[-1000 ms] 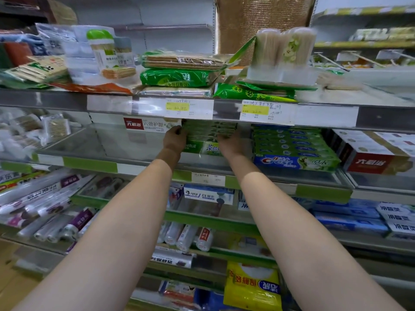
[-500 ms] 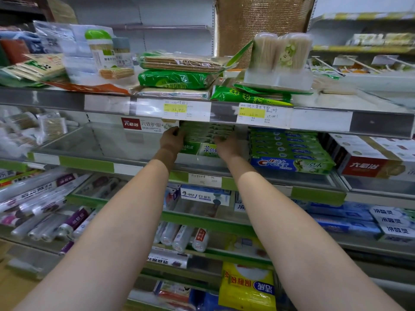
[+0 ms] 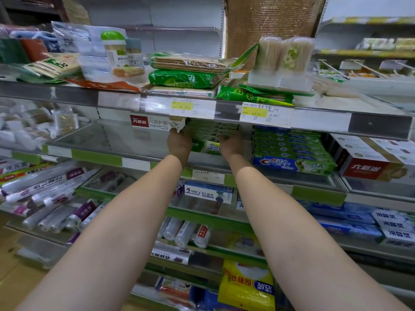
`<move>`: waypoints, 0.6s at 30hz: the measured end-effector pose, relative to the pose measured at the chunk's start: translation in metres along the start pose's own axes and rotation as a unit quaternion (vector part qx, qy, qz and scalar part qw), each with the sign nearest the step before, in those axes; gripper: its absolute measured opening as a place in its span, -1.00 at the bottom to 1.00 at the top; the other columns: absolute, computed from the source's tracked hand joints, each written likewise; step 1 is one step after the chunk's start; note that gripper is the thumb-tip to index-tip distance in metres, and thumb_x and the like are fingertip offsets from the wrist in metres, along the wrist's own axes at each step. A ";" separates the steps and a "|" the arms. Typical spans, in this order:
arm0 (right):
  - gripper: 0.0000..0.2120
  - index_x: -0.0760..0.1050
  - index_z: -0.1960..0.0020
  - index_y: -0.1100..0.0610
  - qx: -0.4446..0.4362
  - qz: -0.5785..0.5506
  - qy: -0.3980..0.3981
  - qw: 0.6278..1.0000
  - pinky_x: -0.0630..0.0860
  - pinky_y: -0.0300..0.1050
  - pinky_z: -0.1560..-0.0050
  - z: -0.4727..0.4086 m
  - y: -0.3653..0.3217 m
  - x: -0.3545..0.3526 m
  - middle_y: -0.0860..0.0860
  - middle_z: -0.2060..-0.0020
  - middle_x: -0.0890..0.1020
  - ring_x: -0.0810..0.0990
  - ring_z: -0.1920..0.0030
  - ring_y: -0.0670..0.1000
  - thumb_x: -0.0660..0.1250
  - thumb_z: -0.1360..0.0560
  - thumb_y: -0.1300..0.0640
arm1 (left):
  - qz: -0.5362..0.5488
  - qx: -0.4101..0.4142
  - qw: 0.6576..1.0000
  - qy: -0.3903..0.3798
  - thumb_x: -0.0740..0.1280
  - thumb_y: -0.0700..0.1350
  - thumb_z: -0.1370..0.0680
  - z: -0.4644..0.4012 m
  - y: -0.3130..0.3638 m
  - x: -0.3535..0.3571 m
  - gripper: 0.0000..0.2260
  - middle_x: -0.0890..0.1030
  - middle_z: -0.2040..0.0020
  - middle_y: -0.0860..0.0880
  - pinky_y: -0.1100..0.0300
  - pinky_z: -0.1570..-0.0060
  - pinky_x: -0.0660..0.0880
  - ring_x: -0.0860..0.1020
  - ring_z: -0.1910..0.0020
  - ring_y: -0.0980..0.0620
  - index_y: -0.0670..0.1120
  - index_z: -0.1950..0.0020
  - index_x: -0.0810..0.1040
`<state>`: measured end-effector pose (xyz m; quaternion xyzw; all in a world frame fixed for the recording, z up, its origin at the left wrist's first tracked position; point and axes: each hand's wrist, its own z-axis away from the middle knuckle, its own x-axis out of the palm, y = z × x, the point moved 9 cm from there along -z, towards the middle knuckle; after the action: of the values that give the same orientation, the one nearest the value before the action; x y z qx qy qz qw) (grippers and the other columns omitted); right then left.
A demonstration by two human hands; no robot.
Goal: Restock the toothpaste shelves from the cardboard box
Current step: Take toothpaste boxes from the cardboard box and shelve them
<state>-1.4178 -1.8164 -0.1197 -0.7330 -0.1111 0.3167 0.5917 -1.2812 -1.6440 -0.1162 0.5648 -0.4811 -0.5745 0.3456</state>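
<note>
Hands flank a stack of green toothpaste boxes [image 3: 211,133] near the shelf [image 3: 134,157] front edge. Left hand [image 3: 179,144] grips the stack's left end, right hand [image 3: 231,144] its right end. Crest boxes [image 3: 292,151] just beside, rightward.

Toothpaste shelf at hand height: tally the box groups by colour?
Green: 2, the held stack between left hand and right hand, and the Crest stack
Red-and-white: 2, the lone box at left, the pile at right
Total: 4
</note>
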 end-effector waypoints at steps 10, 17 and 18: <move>-0.68 0.52 -0.23 0.14 -0.023 0.046 0.051 0.997 0.49 -0.07 0.03 0.045 -0.012 -0.034 0.09 -0.13 0.65 0.64 -0.11 0.13 0.26 -0.64 -0.08 | -0.039 0.050 0.997 0.036 0.24 -0.21 -0.64 0.046 0.027 -0.030 -0.79 0.62 -0.19 -0.20 0.18 -0.06 0.42 0.57 -0.17 -0.18 -0.23 -0.23 0.53; -0.73 0.54 -0.20 0.20 -0.008 0.094 0.003 0.996 0.40 -0.08 0.06 0.073 -0.021 -0.053 0.14 -0.13 0.62 0.60 -0.12 0.18 0.15 -0.69 0.07 | 0.020 0.022 0.998 -0.061 0.23 -0.17 -0.59 0.070 0.032 0.021 -0.83 0.67 0.06 -0.27 -0.22 -0.06 0.61 0.65 0.02 -0.31 -0.09 0.16 0.55; -0.72 0.56 -0.20 0.20 -0.002 0.089 0.010 0.996 0.41 -0.09 0.05 0.076 -0.021 -0.060 0.15 -0.15 0.63 0.60 -0.13 0.18 0.16 -0.69 0.07 | 0.021 0.015 0.997 -0.066 0.23 -0.18 -0.60 0.075 0.033 0.026 -0.79 0.67 0.07 -0.28 -0.22 -0.04 0.61 0.65 0.02 -0.31 -0.07 0.23 0.51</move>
<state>-1.5052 -1.7823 -0.0876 -0.7441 -0.0400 0.3609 0.5607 -1.3628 -1.6664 -0.1008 0.5208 -0.5234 -0.5955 0.3165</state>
